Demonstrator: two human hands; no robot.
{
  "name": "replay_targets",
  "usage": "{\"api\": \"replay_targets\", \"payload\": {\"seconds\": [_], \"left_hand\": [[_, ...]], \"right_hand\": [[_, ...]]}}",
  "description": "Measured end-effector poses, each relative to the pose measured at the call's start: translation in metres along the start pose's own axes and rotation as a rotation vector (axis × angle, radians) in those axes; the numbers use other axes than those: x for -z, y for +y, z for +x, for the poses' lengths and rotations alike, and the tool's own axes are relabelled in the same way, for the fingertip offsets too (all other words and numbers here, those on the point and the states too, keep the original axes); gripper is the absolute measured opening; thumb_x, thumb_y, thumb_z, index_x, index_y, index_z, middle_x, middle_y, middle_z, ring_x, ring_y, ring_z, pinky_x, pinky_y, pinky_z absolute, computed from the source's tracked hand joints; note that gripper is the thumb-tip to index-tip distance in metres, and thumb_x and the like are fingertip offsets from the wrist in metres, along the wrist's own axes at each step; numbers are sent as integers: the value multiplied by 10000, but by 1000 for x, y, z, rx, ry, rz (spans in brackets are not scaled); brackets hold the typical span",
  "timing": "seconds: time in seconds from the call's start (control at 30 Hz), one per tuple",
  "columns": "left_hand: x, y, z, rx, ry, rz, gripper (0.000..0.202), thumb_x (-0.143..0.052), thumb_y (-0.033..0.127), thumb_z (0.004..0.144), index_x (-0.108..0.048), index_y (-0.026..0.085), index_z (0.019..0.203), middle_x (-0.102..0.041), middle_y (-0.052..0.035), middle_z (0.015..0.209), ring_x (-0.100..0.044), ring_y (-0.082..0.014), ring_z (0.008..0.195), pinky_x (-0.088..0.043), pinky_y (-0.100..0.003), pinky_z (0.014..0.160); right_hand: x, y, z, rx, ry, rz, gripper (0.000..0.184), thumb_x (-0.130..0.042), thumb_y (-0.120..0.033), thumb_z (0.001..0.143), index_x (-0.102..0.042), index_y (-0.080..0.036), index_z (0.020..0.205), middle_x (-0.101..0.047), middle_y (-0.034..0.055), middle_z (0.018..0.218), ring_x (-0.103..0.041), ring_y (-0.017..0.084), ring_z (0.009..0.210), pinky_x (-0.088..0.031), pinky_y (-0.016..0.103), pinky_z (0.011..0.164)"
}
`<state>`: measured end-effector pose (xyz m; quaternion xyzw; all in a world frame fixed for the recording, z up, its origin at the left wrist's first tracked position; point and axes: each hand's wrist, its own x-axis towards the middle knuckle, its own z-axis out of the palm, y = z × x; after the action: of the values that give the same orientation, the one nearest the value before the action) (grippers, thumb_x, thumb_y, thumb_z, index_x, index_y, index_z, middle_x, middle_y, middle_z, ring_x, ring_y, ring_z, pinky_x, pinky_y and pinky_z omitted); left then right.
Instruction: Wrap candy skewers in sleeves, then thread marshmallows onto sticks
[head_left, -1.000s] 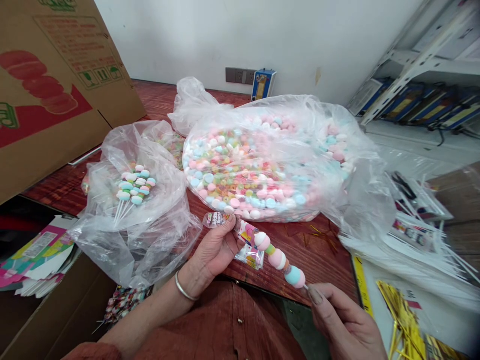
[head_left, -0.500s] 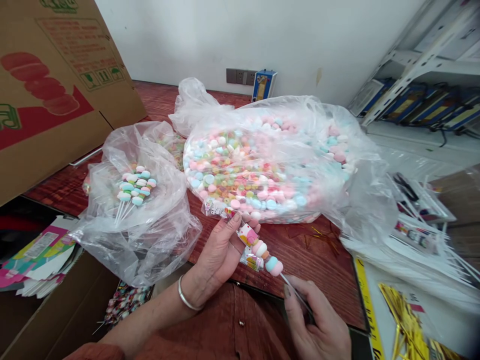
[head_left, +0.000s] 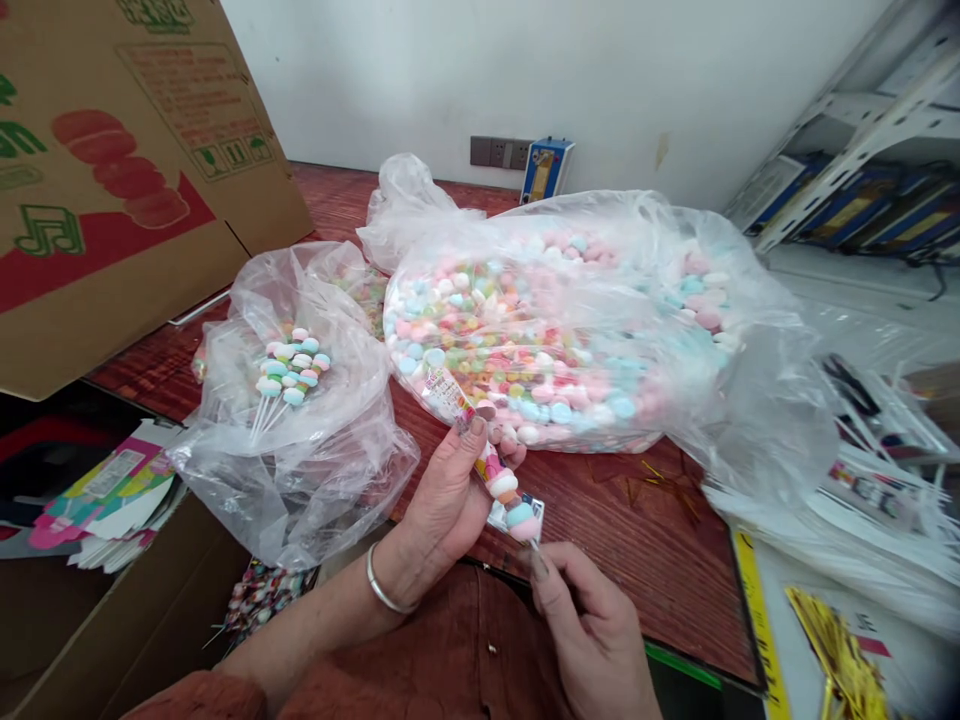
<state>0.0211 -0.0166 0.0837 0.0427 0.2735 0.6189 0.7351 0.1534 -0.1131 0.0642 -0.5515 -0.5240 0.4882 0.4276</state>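
Observation:
My left hand [head_left: 454,490] pinches a printed clear candy wrapper [head_left: 445,392] between thumb and fingers. Part of a marshmallow skewer [head_left: 523,522] sits inside the wrapper, its pastel pieces emerging below the left fingers. The white stick at its lower end is gripped by my right hand [head_left: 581,610], thumb and forefinger closed just under the last pink piece. Behind my hands lies a large clear bag [head_left: 720,400] over a heap of pastel marshmallows and gummy rings. Several finished-looking skewers [head_left: 292,368] rest on a crumpled plastic bag [head_left: 337,470] to the left.
A tall printed carton [head_left: 142,230] stands at the left, and an open box [head_left: 97,620] with colourful cards is below it. Gold twist ties [head_left: 844,650] and bundled white sticks [head_left: 847,540] lie right. A blue device [head_left: 547,170] stands by the wall.
My right hand has moved up and left, closer to my left hand, and the marshmallow skewer has slid further into the wrapper. The whole view has shifted slightly.

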Motion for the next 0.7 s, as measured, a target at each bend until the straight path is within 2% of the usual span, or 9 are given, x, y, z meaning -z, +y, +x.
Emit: {"api": "replay_targets", "payload": {"seconds": [0.07, 0.17, 0.27, 0.37, 0.47, 0.53, 0.6, 0.67, 0.7], "left_hand": [[-2, 1, -1, 7, 34, 16, 250, -772, 250, 813, -650, 151, 1008, -618, -1, 814, -613, -110, 724, -571, -333, 832], [-5, 3, -2, 20, 60, 28, 259, -786, 277, 799, -642, 154, 974, -621, 0, 823, -612, -109, 704, -570, -324, 802], [-7, 4, -2, 21, 80, 32, 259, -792, 306, 791, -632, 155, 927, -618, 5, 804, -608, -107, 694, -563, -335, 826], [-8, 3, -4, 20, 80, 32, 259, -778, 339, 804, -624, 159, 909, -622, 3, 809, -602, -104, 691, -557, -333, 829], [-8, 0, -6, 33, 27, 23, 250, -761, 343, 820, -614, 160, 905, -616, 2, 816, -591, -105, 694, -546, -325, 828], [-7, -2, -7, 55, -19, 14, 241, -738, 357, 839, -604, 163, 891, -595, 7, 793, -586, -112, 701, -537, -322, 825], [-5, -3, -8, 101, -63, -13, 247, -706, 391, 860, -601, 169, 884, -569, 12, 763, -583, -123, 702, -532, -323, 821], [-4, -3, -8, 150, -93, -42, 254, -679, 416, 874, -605, 173, 882, -564, 8, 760, -590, -135, 717, -529, -332, 831], [-3, -4, -7, 162, -93, -46, 252, -672, 417, 877, -610, 173, 882, -573, 1, 772, -596, -140, 731, -529, -339, 840]], "right_hand": [[1, -2, 2, 322, 101, -369, 183, -550, -258, 967, -670, -179, 853, -597, 1, 686, -568, 117, 611, -411, 219, 588], [4, 0, 5, 686, 227, -786, 98, -582, -136, 937, -677, -146, 956, -626, 13, 662, -569, 133, 584, -395, 260, 616], [8, 2, 8, 831, 264, -1018, 110, -594, -96, 921, -666, -121, 1001, -642, 28, 651, -540, 154, 579, -375, 298, 632], [8, 2, 9, 829, 278, -1073, 115, -617, -133, 922, -684, -133, 1016, -621, 6, 594, -494, 147, 532, -338, 305, 596], [4, 1, 9, 613, 228, -775, 127, -595, -224, 947, -702, -164, 913, -619, 1, 592, -502, 126, 514, -329, 279, 549], [-1, -1, 9, 248, 98, -350, 286, -535, -350, 976, -668, -174, 793, -548, -15, 551, -457, 108, 478, -310, 247, 489], [-5, -2, 11, -135, -32, 119, 394, -503, -495, 963, -634, -179, 769, -377, -68, 480, -302, 83, 416, -244, 221, 424], [-8, -4, 13, -360, -113, 455, 422, -519, -574, 925, -627, -180, 820, -236, -115, 478, -151, 67, 409, -178, 208, 395], [-9, -4, 14, -393, -131, 531, 425, -527, -586, 915, -625, -180, 840, -209, -125, 485, -118, 64, 413, -165, 204, 389]]}}
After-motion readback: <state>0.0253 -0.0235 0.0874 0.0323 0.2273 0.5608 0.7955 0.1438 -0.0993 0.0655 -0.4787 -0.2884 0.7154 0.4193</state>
